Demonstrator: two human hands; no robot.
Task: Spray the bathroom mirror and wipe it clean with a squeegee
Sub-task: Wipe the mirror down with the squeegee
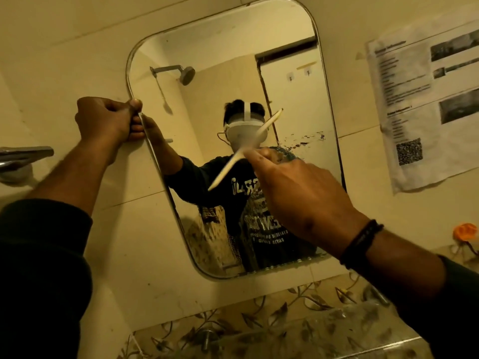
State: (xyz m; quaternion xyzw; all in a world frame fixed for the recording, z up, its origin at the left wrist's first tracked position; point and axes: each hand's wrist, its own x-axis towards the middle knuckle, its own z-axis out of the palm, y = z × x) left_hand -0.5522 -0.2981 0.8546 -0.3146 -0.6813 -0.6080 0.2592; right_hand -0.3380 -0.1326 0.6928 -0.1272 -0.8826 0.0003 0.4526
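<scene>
Wiping is the step in hand: the right hand (pixel 305 198) closes its grip on a pale plastic squeegee (pixel 243 151) at the centre of the rounded wall mirror (pixel 293 104). The left hand (pixel 108 120) pinches the mirror's nine-o'clock edge. Droplets cling toward three and six o'clock; the next stroke probably should sweep there.

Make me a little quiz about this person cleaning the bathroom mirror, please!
1. True or false: the left hand grips the left edge of the rounded rectangular wall mirror.
2. Which hand holds the pale white plastic squeegee against the glass?
A. left hand
B. right hand
C. neither
3. Fill in: the white printed paper sheet hangs on the wall to the ____ of the mirror.

Key
1. True
2. B
3. right
</scene>
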